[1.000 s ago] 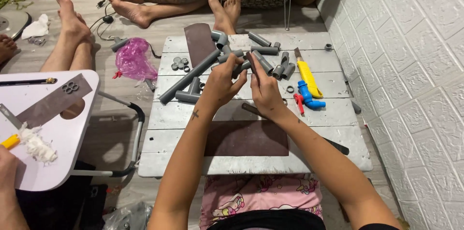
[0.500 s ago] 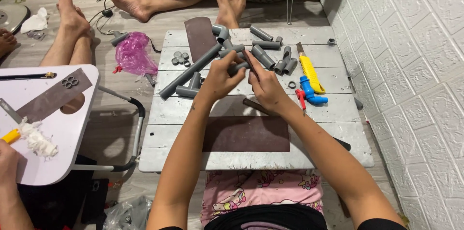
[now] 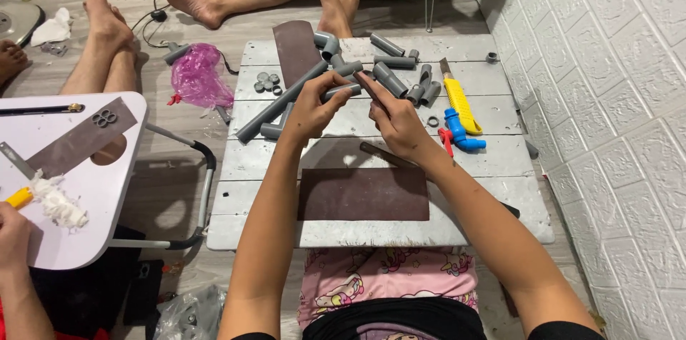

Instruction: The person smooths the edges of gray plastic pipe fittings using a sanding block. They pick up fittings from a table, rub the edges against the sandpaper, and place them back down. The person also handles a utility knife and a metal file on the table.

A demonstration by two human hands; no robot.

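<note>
Right now a short grey plastic pipe piece (image 3: 341, 90), smooth and round in section, is sitting pinched between both hands over the far half of the white plank table (image 3: 493, 168). The left hand (image 3: 311, 107) is curling its fingers around the piece's left end, thumb pressing on top; the right hand (image 3: 396, 120) is closing its fingers together at the other end, and whether it is gripping something thin as well I cannot tell. A long grey pipe (image 3: 275, 104) is lying just left of the held piece, slanting from near-left to far-right. Loose grey elbows and short pipe stubs (image 3: 391, 72) are crowding the table just beyond the hands. Right of the held piece, a yellow utility knife (image 3: 459, 102) and a blue plastic fitting (image 3: 461, 132) are resting. A flat, dull brown sandpaper sheet (image 3: 364, 193) is lying nearer the person than the piece, under the forearms. The piece's long axis is running roughly left to right, tilting slightly.
</note>
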